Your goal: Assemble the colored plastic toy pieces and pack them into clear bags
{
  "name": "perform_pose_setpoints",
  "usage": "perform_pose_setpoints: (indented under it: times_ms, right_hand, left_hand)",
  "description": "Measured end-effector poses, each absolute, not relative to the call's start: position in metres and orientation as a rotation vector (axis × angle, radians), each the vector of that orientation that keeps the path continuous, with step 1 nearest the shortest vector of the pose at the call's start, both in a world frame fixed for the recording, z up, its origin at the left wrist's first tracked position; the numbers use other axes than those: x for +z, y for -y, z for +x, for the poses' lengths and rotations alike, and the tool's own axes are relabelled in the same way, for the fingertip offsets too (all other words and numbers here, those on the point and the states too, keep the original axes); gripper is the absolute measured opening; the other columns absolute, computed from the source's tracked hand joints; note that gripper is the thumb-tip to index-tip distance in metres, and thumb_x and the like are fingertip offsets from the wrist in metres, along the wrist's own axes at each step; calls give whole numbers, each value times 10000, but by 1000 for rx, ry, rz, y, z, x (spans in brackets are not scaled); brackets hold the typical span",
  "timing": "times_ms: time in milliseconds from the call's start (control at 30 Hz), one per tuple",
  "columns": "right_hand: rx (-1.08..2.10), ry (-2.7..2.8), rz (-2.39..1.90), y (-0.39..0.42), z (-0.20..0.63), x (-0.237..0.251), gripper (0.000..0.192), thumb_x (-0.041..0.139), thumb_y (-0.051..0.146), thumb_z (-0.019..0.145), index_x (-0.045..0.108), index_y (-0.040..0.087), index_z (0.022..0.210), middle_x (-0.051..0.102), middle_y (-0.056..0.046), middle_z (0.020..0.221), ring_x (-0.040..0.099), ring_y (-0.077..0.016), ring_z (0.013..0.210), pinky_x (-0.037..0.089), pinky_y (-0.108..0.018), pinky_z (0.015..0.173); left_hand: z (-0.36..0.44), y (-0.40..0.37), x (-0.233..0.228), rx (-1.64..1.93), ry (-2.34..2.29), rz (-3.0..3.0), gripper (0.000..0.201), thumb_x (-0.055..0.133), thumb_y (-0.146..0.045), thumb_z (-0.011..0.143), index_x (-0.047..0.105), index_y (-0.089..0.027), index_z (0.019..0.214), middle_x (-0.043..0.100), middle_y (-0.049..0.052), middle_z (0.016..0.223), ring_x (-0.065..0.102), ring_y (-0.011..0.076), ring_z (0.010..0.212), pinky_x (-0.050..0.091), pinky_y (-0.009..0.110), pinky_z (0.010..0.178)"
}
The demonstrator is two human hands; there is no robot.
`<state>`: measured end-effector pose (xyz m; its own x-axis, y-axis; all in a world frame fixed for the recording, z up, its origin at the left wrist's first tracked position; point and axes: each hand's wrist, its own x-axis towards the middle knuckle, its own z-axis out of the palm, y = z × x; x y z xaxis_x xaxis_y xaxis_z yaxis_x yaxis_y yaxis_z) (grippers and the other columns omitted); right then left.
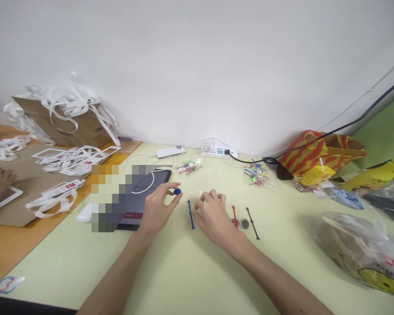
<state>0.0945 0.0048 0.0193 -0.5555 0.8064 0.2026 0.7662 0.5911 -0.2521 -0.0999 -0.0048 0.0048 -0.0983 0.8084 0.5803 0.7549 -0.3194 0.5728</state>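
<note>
My left hand (159,205) is closed in a pinch, with a small round blue disc (177,191) between thumb and fingertip. To the right, my right hand (214,215) is low over the table with its fingers curled; what lies under its fingertips is hidden. Close to its thumb, a blue plastic arrow (191,214) lies flat. Past the other side of that hand lie a red arrow (233,211) with a red round piece at its lower end, a dark grey disc (244,223) and a black arrow (252,223).
Bagged coloured arrow pieces (258,173) and another such bundle (189,166) lie further back. A tablet (134,201) sits left of my left hand. A power strip (219,151) stands by the wall, and a clear plastic bag (354,249) at right. Another person's hand (0,181) shows far left.
</note>
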Motion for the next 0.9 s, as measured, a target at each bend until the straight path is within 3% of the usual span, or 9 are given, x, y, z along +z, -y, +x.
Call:
perform_pose_setpoints:
  times_ms: [133,333,567,700,900]
  right_hand:
    - [89,2705,-1299,-12,69,15,116,608,141,886,716,132,847,708,-158,907,518,-322,1044,306,-442,851]
    - [117,2690,-1266,-14,59,12,117,664,27,760,689,141,747,722,-152,797,553,-315,1002,316,-424,823]
    - [227,2387,-1348,-13,89,17,166,509,71,938,641,167,907,735,-100,912,599,-259,967,374,-374,817]
    - [737,1950,-1232,-2,120,15,185,488,215,988,634,200,877,721,-32,833,627,-192,757,433,-308,712]
    - [1360,1407,-1013,8,135,10,281,769,443,805,647,190,804,709,-30,751,613,-169,663,478,-295,645]
  left_hand:
    - [-101,4,1,1350,-1834,1984,186,662,-370,897,659,-233,1022,749,4,1013,719,150,709,548,283,736]
    - [-98,6,2,1349,-1799,1901,233,678,-410,896,671,-212,1019,752,32,1008,724,168,745,557,286,739]
    - [-94,11,3,1470,-1658,1771,274,708,-432,880,626,-215,1026,755,52,1107,744,211,892,591,359,830]
    - [-83,14,2,1489,-1553,1846,263,773,-400,835,647,-211,968,748,32,1009,690,158,756,576,333,794]
    - [-65,22,4,1433,-1310,2010,252,782,-390,836,646,-193,915,683,25,836,625,154,736,527,296,722]
